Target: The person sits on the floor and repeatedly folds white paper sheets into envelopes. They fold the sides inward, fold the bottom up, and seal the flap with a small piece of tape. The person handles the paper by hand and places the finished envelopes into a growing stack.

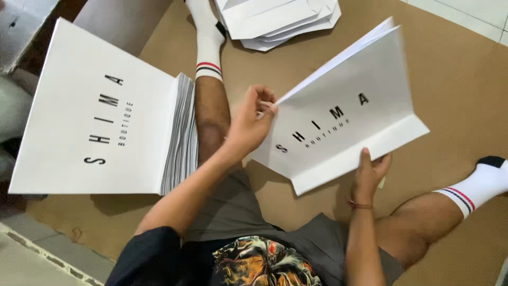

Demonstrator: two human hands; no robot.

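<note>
The person is sitting on a sheet of brown cardboard (455, 74) with legs spread, working a flat white paper bag (338, 116) that is lying tilted between the knees. The left hand (251, 119) is pinching the bag's near-left edge, fingers closed on the paper; the right hand (370, 172) is pressing on the folded bottom flap, thumb on top, its grip otherwise hidden. The hands are well apart, one at each end of the bag. By the look of it, the work is well advanced but unfinished: a tall stack of finished bags (106, 116) is lying beside the left leg, while a smaller pile of flat white sheets (280, 21) is waiting near the left foot's striped white sock (207, 42). The cardboard is covering most of the floor; pale floor tiles (465, 13) are showing at the upper right, and a rough concrete strip (37, 257) is running along the lower left.
</note>
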